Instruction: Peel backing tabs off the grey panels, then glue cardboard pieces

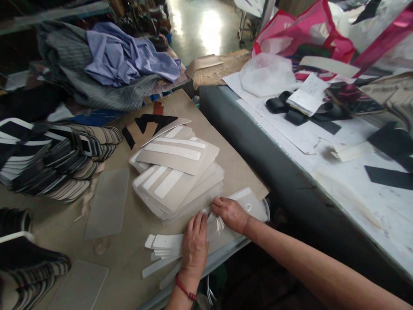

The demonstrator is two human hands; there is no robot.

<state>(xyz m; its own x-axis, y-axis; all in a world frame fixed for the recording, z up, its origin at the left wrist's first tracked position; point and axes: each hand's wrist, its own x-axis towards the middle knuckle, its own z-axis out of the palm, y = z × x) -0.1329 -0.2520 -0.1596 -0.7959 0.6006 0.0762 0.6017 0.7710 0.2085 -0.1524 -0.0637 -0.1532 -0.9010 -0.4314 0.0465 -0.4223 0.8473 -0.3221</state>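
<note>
Lower centre: left hand [195, 243] and right hand [230, 213] side by side over near edge of worktable [129, 262]. Strips [166, 242] left of left hand; single panel [248, 206] right of right hand. Centre: panel pile [174, 181] behind hands. Left edge: far stack [29, 163] behind near stack [32, 271]. Loose sheet [108, 202] between far stack and panel pile; second sheet [80, 284] right of near stack. Upper left: cloth heap [112, 56]. Right: second table [290, 185] bearing notepad [309, 92], with bag [303, 26] behind, upper right.
</note>
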